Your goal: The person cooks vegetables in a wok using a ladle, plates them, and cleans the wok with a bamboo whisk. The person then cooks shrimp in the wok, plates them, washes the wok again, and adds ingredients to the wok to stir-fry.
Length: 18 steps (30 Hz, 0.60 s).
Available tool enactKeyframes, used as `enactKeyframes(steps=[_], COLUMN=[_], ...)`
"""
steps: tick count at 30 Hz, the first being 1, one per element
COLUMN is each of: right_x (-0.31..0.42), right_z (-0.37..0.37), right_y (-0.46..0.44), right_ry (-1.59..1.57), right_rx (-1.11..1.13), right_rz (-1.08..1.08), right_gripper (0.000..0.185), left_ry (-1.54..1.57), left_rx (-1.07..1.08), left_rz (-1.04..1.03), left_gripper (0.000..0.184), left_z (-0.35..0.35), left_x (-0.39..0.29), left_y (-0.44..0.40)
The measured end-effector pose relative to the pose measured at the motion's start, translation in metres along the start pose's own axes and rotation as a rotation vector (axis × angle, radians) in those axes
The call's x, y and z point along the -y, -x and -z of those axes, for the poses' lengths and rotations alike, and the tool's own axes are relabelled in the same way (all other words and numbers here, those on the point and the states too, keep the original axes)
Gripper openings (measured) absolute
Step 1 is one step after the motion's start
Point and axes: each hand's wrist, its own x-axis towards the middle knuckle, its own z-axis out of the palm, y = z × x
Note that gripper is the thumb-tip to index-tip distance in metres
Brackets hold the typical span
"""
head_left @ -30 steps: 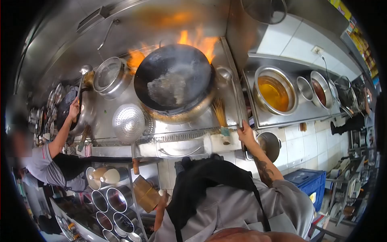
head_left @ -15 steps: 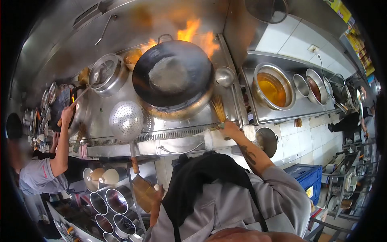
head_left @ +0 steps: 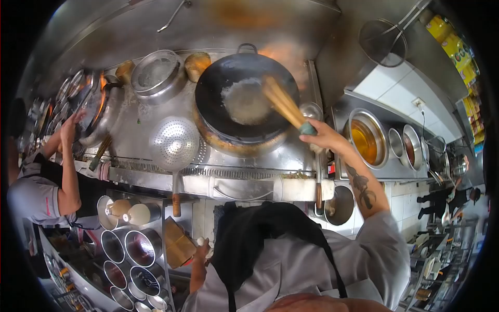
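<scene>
My right hand (head_left: 319, 136) is closed around the green-wrapped end of a bamboo wok brush (head_left: 283, 101). The bristles, blurred by motion, are over the right part of a black wok (head_left: 210, 93) with cloudy liquid (head_left: 247, 104) in its bottom. Low at my left side, my left hand (head_left: 201, 252) is curled around something small and white that I cannot make out. Beside it is a brown cardboard piece (head_left: 179, 244). A ladle (head_left: 311, 110) rests right of the wok, its handle pointing toward me. Left of the wok lies a perforated strainer (head_left: 174, 143) with a wooden handle.
Flames (head_left: 283, 52) show behind the wok. On the right counter stands a metal bowl of orange oil (head_left: 364, 141). Several metal canisters (head_left: 143, 247) are at the lower left. At another burner on the left, a co-worker (head_left: 44, 195) stands. A mesh skimmer (head_left: 383, 41) hangs upper right.
My right hand has lifted the brush from the stove's right edge and swung it up over the wok. The flames behind have shrunk. The co-worker's hand has shifted, and the view has turned slightly.
</scene>
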Motion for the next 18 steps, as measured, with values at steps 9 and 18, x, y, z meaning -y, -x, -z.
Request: enactKeyframes(steps=[9,18], right_x=[0.054,0.066], right_z=[-0.119,-0.073], right_y=[-0.223,-0.192], right_ry=[0.795,0.900], right_rx=[0.038,0.186], right_rz=[0.405,0.111], right_gripper=[0.027,0.033], left_ry=[0.170,-0.315], left_rx=[-0.056,-0.145], left_rz=[0.091,-0.331], left_gripper=[0.066,0.052], left_z=[-0.004,-0.020], left_x=[0.022,0.135], left_y=[0.033,0.010])
